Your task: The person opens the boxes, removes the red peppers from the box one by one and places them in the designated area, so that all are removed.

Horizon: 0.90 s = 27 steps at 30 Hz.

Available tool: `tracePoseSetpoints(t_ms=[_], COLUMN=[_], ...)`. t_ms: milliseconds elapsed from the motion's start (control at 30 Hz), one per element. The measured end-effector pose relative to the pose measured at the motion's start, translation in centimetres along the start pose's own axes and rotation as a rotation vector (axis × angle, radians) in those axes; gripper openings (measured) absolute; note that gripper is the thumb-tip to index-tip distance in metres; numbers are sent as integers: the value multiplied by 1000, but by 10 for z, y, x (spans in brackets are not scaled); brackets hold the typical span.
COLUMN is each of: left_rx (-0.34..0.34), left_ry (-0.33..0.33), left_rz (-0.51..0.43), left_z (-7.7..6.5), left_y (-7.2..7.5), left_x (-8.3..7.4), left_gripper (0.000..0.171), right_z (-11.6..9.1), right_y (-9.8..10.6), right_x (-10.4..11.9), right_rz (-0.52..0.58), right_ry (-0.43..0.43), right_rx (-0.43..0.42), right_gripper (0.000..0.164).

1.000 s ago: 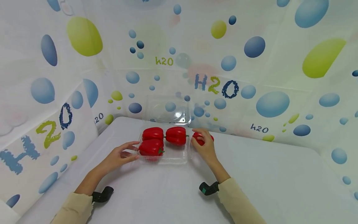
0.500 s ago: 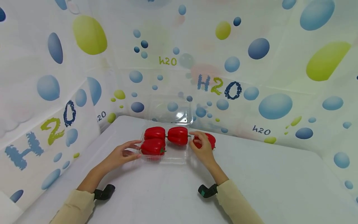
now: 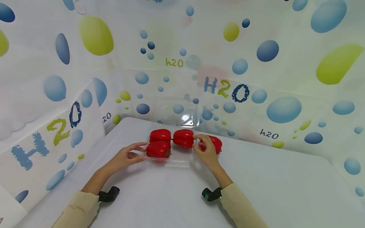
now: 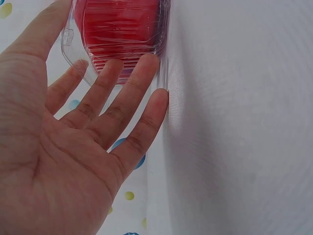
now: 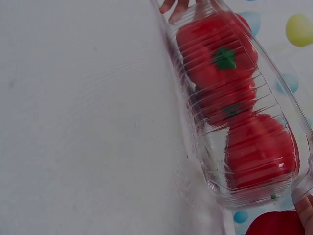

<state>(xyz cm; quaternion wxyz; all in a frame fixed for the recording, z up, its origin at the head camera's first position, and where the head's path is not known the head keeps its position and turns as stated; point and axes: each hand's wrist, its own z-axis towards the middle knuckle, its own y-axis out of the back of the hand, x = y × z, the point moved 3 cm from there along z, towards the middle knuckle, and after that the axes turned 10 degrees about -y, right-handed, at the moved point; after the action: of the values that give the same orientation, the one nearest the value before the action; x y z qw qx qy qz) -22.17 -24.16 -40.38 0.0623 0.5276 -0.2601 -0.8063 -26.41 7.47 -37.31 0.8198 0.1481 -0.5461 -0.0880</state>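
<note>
In the head view, a clear plastic clamshell container [image 3: 177,161] holds three red bell peppers, one of them this near-left pepper [image 3: 157,149]. Its lid [image 3: 176,110] stands raised at the back. My left hand [image 3: 124,157] touches the container's left wall with fingers spread and nearly straight; the left wrist view shows the fingertips against the ribbed plastic. At the opposite wall, my right hand [image 3: 209,152] has thumb and forefinger apart, their tips by the edge. A loose red bell pepper [image 3: 217,144] lies just beyond that hand, partly hidden by it.
A white cloth covers the table [image 3: 271,183]. Behind and to the left rises a white backdrop [image 3: 171,41] printed with blue and green dots. A black wrist camera [image 3: 211,194] sits at the right sleeve, another camera [image 3: 109,194] at the left.
The head view has shifted slightly. My right hand has eased left toward the container wall, and the loose pepper has turned, showing more at the right of the hand. The left hand keeps its place.
</note>
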Motion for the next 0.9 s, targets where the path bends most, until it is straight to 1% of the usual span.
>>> tracePoseSetpoints(t_ms=[100,200,300,433,500,733,900], left_rx=[-2,-2,0,5,4,-2,-5], left_ry=[15,24,35,27,20,43,41], left_rz=[9,22,19,15,15,17,17], left_z=[1,1,2,2,2,0,0], left_y=[-1,-1,-2,-2,-1,-1,-1], left_x=[1,3,4,4,3,2,4], left_gripper=[60,61,61,61,62,62,62], right_z=[5,7,8,9,10,14,16], right_y=[-3,-6,-7,-9,-10,-15,-17], right_x=[-13,-19,-19,-18,-19,-19,-19], right_rz=[11,17,19,1,-14,-31,-34], right_ry=[-15,-17,-4,3,-2,-27,-35], right_rx=[0,10,11,0,-2,6,20], right_gripper=[45,44,43,41,41,43,43])
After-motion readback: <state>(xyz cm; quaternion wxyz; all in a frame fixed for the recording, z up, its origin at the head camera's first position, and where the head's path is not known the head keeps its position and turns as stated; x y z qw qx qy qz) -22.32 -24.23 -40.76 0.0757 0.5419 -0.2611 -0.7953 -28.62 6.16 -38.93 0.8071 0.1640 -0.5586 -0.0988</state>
